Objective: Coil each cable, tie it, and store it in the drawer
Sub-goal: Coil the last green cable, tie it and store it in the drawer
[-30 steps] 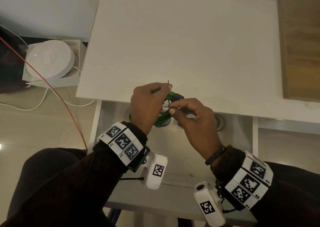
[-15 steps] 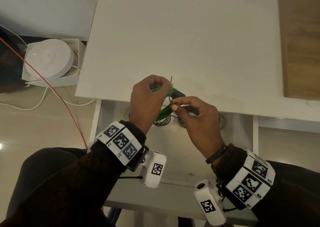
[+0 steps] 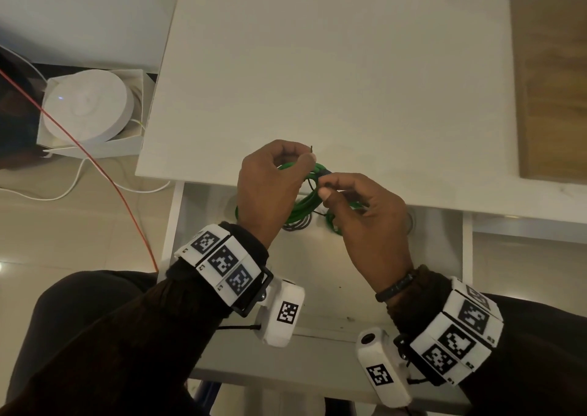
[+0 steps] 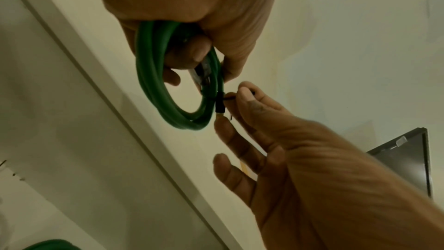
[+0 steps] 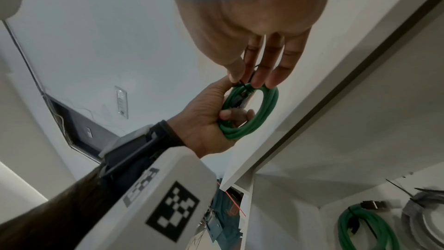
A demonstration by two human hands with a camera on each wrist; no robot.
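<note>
A green cable wound into a coil hangs over the open drawer at the table's front edge. My left hand grips the coil from the left, fingers curled through it. A thin black tie wraps the coil's right side. My right hand pinches this tie between thumb and forefinger, the other fingers spread. One tie end sticks up above my left thumb. Inside the drawer lie another tied green coil and a grey coil.
The white table top stretches beyond my hands, with a wooden board at its right edge. On the floor to the left stand a round white device in a box, a red wire and a white cord.
Both hands have risen a little toward the table edge with the coil. My right fingers have shifted their pinch on the tie.
</note>
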